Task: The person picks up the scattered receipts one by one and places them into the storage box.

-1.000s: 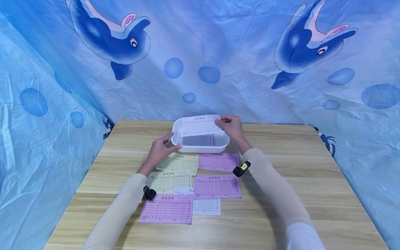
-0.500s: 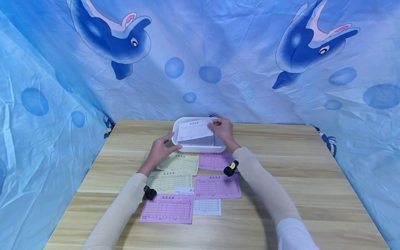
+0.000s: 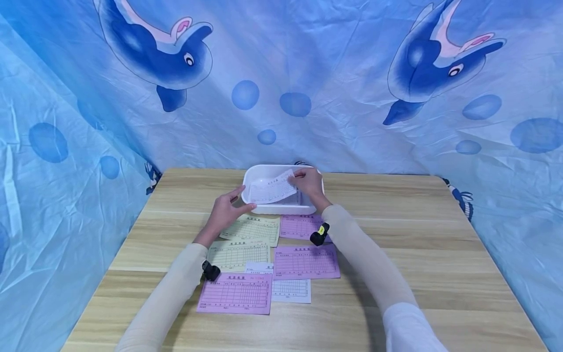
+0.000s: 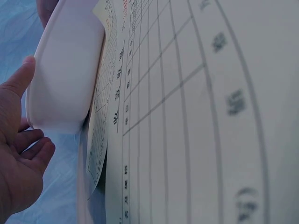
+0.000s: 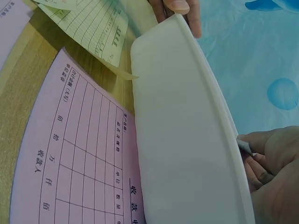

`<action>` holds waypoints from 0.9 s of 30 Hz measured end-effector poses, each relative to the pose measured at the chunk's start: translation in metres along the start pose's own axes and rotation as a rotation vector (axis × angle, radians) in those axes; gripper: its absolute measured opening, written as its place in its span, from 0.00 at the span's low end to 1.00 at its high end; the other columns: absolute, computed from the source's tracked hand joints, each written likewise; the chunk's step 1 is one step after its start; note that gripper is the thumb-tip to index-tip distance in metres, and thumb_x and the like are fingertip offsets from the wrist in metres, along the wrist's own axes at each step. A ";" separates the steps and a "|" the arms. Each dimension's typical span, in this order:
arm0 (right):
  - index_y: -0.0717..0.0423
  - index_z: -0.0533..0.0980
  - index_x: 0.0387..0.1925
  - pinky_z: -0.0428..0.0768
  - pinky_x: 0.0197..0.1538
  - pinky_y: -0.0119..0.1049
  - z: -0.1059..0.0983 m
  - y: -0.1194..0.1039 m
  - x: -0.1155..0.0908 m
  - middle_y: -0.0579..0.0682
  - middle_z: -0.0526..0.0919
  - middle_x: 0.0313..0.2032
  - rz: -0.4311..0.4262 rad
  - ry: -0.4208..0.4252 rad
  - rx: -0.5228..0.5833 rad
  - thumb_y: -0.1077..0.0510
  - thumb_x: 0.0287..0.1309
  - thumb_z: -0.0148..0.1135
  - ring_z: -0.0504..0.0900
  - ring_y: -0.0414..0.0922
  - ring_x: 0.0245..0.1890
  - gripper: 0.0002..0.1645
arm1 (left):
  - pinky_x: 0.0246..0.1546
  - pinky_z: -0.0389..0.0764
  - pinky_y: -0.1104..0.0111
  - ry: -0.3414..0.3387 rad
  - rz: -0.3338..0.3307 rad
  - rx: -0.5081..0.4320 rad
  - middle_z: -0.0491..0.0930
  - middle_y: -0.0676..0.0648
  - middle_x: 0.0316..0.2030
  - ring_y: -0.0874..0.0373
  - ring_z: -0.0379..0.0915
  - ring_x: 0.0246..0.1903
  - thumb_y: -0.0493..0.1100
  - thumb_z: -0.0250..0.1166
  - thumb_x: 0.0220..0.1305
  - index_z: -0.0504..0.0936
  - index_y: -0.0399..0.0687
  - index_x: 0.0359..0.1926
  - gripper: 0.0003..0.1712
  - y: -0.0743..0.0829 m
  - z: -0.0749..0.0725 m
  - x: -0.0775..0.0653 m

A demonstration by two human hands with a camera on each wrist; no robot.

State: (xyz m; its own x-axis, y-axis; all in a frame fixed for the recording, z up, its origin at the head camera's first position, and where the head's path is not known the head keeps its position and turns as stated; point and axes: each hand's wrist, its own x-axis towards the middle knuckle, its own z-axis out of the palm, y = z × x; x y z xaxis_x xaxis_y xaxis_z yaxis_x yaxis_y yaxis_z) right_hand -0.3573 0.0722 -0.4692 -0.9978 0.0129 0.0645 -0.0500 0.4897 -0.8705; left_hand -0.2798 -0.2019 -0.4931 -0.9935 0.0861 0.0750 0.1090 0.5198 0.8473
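My right hand [image 3: 309, 184] pinches the right corner of a white receipt slip [image 3: 269, 190] inside a white plastic tub [image 3: 286, 209]. The slip bends, its left part low in the tub, above another printed slip lying there. In the right wrist view, a bit of the slip [image 5: 244, 145] shows between the fingertips behind the rim. My left hand [image 3: 222, 214] holds the tub's left end, thumb at the front rim and fingers at the side; the left wrist view shows this hand [image 4: 18, 144] against the tub's wall [image 4: 65, 70].
In front of the tub lie two yellow slips [image 3: 239, 256], overlapping, and pink slips [image 3: 306, 262]. A pink slip [image 3: 235, 294] nearest me partly covers a white slip [image 3: 291, 292]. A blue dolphin-print curtain [image 3: 281, 132] hangs behind the wooden table [image 3: 418, 244].
My right hand has moved left and lower with the white slip, which has gone from above the tub down into it. The left hand has stayed on the tub.
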 end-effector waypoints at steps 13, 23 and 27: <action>0.63 0.86 0.42 0.88 0.43 0.45 -0.022 -0.001 0.000 0.60 0.90 0.36 -0.010 -0.041 0.120 0.58 0.60 0.73 0.90 0.52 0.33 0.13 | 0.59 0.79 0.51 -0.001 0.011 0.007 0.65 0.39 0.73 0.38 0.66 0.70 0.63 0.77 0.55 0.68 0.47 0.75 0.52 0.002 0.001 0.000; 0.58 0.86 0.48 0.87 0.45 0.44 -0.068 -0.014 -0.014 0.55 0.90 0.42 -0.188 -0.104 0.058 0.51 0.63 0.72 0.89 0.47 0.38 0.17 | 0.60 0.78 0.51 -0.005 0.000 0.002 0.66 0.40 0.73 0.38 0.65 0.70 0.65 0.76 0.54 0.68 0.48 0.75 0.53 0.001 0.001 0.000; 0.57 0.85 0.50 0.87 0.44 0.39 -0.086 -0.017 -0.027 0.54 0.89 0.44 -0.236 -0.112 0.033 0.49 0.63 0.73 0.89 0.48 0.41 0.19 | 0.59 0.78 0.51 -0.007 -0.002 -0.001 0.65 0.41 0.74 0.38 0.64 0.71 0.63 0.76 0.55 0.68 0.48 0.75 0.52 0.001 0.001 -0.001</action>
State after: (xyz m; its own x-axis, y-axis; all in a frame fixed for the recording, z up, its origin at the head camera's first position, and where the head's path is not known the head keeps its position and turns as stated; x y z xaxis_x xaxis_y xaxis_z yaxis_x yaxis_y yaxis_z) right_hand -0.3257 0.1383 -0.4140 -0.9568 -0.1962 0.2147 -0.2815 0.4387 -0.8534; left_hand -0.2783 -0.2009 -0.4926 -0.9934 0.0906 0.0698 0.1069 0.5191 0.8480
